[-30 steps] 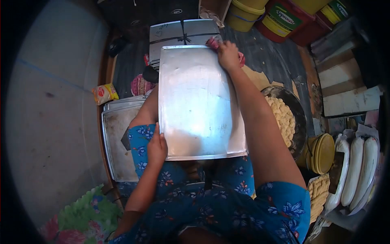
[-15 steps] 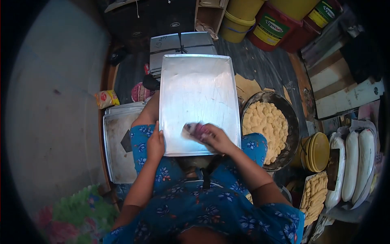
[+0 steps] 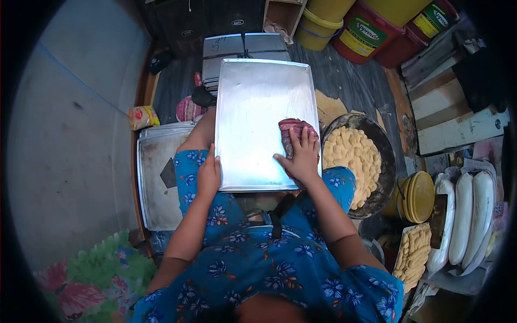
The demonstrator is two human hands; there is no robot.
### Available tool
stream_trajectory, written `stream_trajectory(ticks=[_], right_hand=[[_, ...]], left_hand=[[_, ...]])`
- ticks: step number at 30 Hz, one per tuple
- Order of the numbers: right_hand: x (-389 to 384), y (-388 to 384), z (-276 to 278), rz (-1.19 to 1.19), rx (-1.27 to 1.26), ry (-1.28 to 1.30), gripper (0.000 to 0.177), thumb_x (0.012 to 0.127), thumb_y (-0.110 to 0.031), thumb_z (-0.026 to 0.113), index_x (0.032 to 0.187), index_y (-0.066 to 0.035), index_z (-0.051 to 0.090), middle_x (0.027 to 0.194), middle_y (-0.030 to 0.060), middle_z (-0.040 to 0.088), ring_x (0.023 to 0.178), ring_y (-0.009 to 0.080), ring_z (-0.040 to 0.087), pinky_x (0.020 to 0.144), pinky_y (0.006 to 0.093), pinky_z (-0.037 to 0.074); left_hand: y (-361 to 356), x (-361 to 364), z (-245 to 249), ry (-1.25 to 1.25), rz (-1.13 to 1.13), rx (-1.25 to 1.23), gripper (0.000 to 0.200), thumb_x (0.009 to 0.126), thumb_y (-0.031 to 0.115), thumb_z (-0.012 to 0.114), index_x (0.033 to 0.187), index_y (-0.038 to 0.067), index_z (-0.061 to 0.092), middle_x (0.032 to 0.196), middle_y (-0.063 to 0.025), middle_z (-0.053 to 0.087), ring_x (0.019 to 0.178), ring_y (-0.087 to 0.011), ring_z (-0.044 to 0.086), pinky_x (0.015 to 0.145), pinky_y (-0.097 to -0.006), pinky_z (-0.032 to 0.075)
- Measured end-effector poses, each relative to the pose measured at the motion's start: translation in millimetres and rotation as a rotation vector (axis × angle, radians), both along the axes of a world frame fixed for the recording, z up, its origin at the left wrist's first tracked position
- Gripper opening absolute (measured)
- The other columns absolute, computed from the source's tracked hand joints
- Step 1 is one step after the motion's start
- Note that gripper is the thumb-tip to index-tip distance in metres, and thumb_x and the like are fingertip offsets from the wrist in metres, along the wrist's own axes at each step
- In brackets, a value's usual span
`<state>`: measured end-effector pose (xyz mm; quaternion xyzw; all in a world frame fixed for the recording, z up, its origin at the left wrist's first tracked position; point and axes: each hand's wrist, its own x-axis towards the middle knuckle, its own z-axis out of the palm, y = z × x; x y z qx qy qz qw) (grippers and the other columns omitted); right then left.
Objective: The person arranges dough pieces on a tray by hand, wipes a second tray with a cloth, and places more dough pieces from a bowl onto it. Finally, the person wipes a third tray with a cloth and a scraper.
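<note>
A shiny rectangular baking tray (image 3: pixel 253 124) rests across my lap, its long side pointing away from me. My left hand (image 3: pixel 209 173) grips its left edge near the close corner. A crumpled dark red patterned cloth (image 3: pixel 291 128) lies against the tray's right side. My right hand (image 3: pixel 302 156) holds this cloth down, with the fingers spread over it and the thumb out to the left. Part of the cloth is hidden under the palm.
Right of my knee stands a round dark basin (image 3: pixel 389 161) of dough pieces (image 3: pixel 353 161). Shaped dough (image 3: pixel 413 253) sits on a board nearer me, by a yellow bucket (image 3: pixel 420 196). Stacked trays (image 3: pixel 156 194) lie left; a tied stack (image 3: pixel 247 46) stands ahead.
My right hand has slid the cloth up and to the right over the tray, and its fingers have spread. The left hand keeps its hold on the edge. The view has shifted slightly.
</note>
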<state>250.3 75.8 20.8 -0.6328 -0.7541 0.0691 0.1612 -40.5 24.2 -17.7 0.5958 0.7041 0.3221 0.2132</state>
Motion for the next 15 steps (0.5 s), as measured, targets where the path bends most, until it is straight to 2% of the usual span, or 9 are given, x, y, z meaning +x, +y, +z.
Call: stream_trajectory(ticks=[3,7,8,11,14,15], right_hand=[[1.6,34.3,-23.8,-0.060,0.066,-0.010,0.074,0.087,-0.048,0.057,0.150,-0.016,0.033,0.153,0.0281,0.027,0.143,0.0452,0.021,0.116,0.0585,0.010],[-24.5,94.1,-23.3,-0.172,0.046,-0.078,0.070,0.091,-0.043,0.053,0.150,-0.010,0.033,0.154,0.0250,0.026,0.144,0.0412,0.022,0.118,0.0532,0.011],[-36.6,100.6,-20.9,-0.108,0.035,-0.122,0.068,0.093,-0.041,0.051,0.150,-0.008,0.032,0.154,0.0243,0.026,0.144,0.0405,0.022,0.118,0.0511,0.010],[-82.3,84.4,-21.2,0.181,0.081,-0.070,0.062,0.091,-0.034,0.054,0.144,-0.004,0.041,0.150,0.0257,0.034,0.140,0.0413,0.030,0.117,0.0534,0.015],[-120.7,29.1,-36.0,0.461,0.150,0.015,0.062,0.087,-0.034,0.060,0.137,-0.002,0.047,0.145,0.0273,0.040,0.138,0.0444,0.032,0.116,0.0558,0.017],[-126.1,6.3,-22.1,0.548,0.106,0.012,0.062,0.086,-0.035,0.061,0.136,0.000,0.048,0.143,0.0278,0.041,0.136,0.0462,0.033,0.116,0.0573,0.017]], left_hand=[[-2.0,1.5,5.0,0.023,0.003,-0.024,0.048,0.099,0.021,0.046,0.144,0.008,0.041,0.089,-0.0283,0.065,0.081,-0.0442,0.064,0.071,-0.0503,0.050],[3.6,0.4,2.7,0.045,0.001,-0.018,0.047,0.099,0.021,0.046,0.144,0.007,0.042,0.088,-0.0283,0.065,0.078,-0.0443,0.064,0.069,-0.0507,0.050],[3.2,0.6,3.0,0.044,0.004,-0.014,0.047,0.099,0.021,0.046,0.144,0.007,0.042,0.087,-0.0283,0.065,0.078,-0.0443,0.064,0.069,-0.0507,0.050],[1.6,0.9,5.1,0.040,0.005,0.008,0.047,0.098,0.019,0.046,0.143,0.007,0.043,0.087,-0.0285,0.065,0.076,-0.0443,0.064,0.068,-0.0509,0.050],[-0.3,-0.8,0.5,0.029,-0.001,0.020,0.047,0.098,0.019,0.046,0.143,0.007,0.043,0.092,-0.0286,0.065,0.080,-0.0438,0.064,0.070,-0.0501,0.050],[-0.4,-1.6,-2.0,0.000,-0.009,0.048,0.047,0.098,0.018,0.046,0.143,0.007,0.043,0.094,-0.0287,0.065,0.082,-0.0438,0.064,0.071,-0.0497,0.050]])
